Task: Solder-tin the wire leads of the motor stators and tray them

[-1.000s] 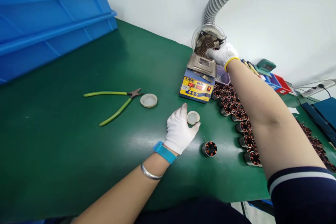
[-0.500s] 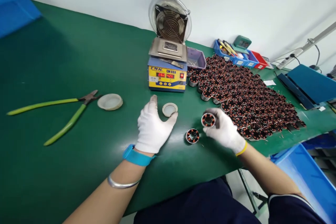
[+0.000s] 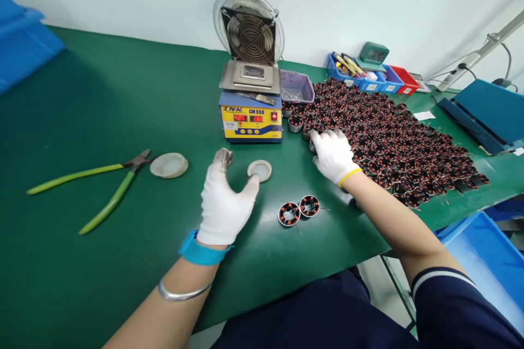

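My left hand [image 3: 225, 196], in a white glove, is empty with thumb and fingers apart, its thumb at the edge of a small round dish [image 3: 259, 170]. My gloved right hand [image 3: 333, 155] reaches over the near left edge of the crowd of wound metal rings [image 3: 380, 136]. Its fingers are around a ring there, mostly hidden under the glove. Two wound rings, one on the left [image 3: 289, 214] and one on the right [image 3: 309, 206], stand side by side on the green table between my hands, with thin wire ends sticking out.
A yellow and blue heating device [image 3: 251, 120] with a fan [image 3: 251, 38] stands behind my hands. Beside it is a purple tray [image 3: 297, 87]. Green-handled pliers [image 3: 110, 196] and a larger dish [image 3: 169, 165] lie at left. Blue bins [image 3: 24, 38] stand far left.
My right hand has set its ring down beside the other one and moved up and away to the crowd of rings. My left hand stays open near the small dish. The view has shifted slightly.
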A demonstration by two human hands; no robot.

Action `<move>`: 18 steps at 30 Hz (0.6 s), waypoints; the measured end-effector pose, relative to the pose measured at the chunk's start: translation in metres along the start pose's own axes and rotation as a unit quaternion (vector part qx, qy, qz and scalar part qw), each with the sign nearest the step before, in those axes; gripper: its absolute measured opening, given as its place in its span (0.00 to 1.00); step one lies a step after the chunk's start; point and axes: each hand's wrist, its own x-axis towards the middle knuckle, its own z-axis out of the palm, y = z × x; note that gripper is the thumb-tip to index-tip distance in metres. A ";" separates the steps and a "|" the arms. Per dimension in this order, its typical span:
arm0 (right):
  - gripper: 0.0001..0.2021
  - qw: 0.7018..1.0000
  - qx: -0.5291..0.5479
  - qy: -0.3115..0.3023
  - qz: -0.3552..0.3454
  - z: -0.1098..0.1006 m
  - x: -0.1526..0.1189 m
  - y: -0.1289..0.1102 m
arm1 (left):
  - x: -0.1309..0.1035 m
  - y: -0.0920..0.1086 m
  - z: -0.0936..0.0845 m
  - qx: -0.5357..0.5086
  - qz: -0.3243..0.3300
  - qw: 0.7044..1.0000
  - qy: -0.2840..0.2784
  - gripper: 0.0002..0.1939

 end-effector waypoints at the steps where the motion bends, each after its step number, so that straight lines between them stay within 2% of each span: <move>1: 0.25 0.999 -0.034 -0.010 -0.006 0.005 0.009 -0.004 | 0.000 0.000 0.000 -0.001 -0.001 1.000 0.001 0.40; 3: 0.25 0.998 -0.061 -0.022 -0.023 0.011 0.019 -0.006 | -0.001 0.000 0.001 -0.006 0.008 1.000 0.004 0.39; 6: 0.23 0.998 -0.044 -0.027 -0.024 0.005 0.017 -0.003 | -0.003 0.004 0.001 -0.036 0.024 0.999 0.007 0.34; 8: 0.23 0.998 0.056 -0.017 0.011 -0.006 0.007 -0.004 | -0.006 0.010 -0.001 -0.100 0.005 0.995 0.006 0.30; 9: 0.26 0.989 0.145 -0.013 0.029 -0.012 0.001 -0.008 | -0.009 0.014 -0.003 -0.148 -0.013 0.989 -0.004 0.29; 10: 0.29 0.967 0.252 -0.013 0.039 -0.018 -0.006 -0.015 | -0.011 0.018 -0.005 -0.202 -0.032 0.979 -0.024 0.29; 12: 0.35 0.893 0.448 -0.024 0.032 -0.029 -0.021 -0.035 | -0.016 0.026 -0.010 -0.293 -0.066 0.950 -0.088 0.31; 13: 0.36 0.859 0.510 -0.027 0.020 -0.033 -0.028 -0.046 | -0.019 0.031 -0.013 -0.323 -0.084 0.935 -0.123 0.32; 14: 0.36 0.836 0.548 -0.028 0.008 -0.037 -0.034 -0.055 | -0.020 0.035 -0.015 -0.345 -0.106 0.920 -0.153 0.32; 16: 0.35 0.809 0.588 -0.030 0.003 -0.043 -0.041 -0.066 | -0.021 0.042 -0.020 -0.387 -0.174 0.885 -0.193 0.31; 18: 0.37 0.770 0.636 -0.037 0.022 -0.046 -0.041 -0.064 | -0.018 0.048 -0.026 -0.437 -0.249 0.836 -0.219 0.30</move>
